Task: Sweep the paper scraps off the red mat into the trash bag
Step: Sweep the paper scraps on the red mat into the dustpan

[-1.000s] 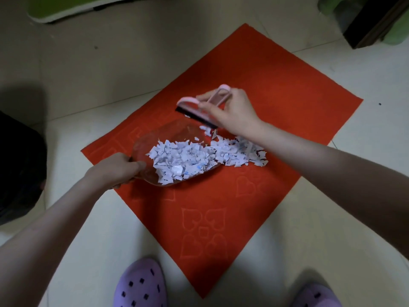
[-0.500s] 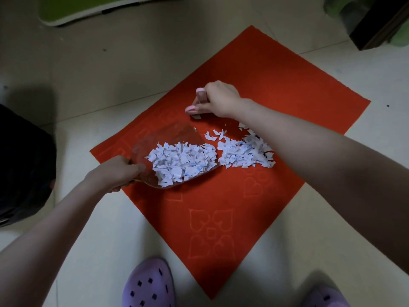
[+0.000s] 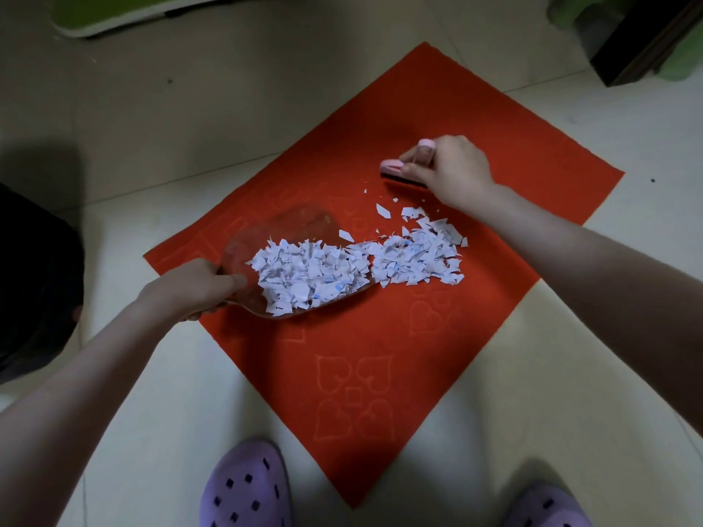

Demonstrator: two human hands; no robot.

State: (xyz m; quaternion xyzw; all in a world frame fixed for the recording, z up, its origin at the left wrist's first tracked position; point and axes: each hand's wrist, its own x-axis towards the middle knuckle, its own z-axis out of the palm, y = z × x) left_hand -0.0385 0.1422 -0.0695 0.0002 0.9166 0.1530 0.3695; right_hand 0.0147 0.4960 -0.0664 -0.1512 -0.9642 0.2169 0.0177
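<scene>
The loose paper scraps [image 3: 418, 256] lie right of centre on the red mat [image 3: 380, 374], in a band running left to right whose left end touches the mouth of the clear dustpan [image 3: 266, 237]. A second heap of scraps [image 3: 308, 275] sits inside the pan. The right hand [image 3: 450, 171], in the upper right of the mat, has its fingers curled round a pink brush [image 3: 395, 169] with dark bristles down on the mat; the loose band lies below and slightly left of it, with a few stray bits between. The right hand is therefore the nearer one, and a stroke down and to the left would likely drive the scraps along their own axis into the pan. The left hand [image 3: 194, 287] grips the pan's rear end at the mat's left edge, and the dark trash bag [image 3: 34, 283] sits beyond it at the frame's left side. The scraps show blue and dark print too small to read; no brand is legible, and the mat bears only embossed hearts
</scene>
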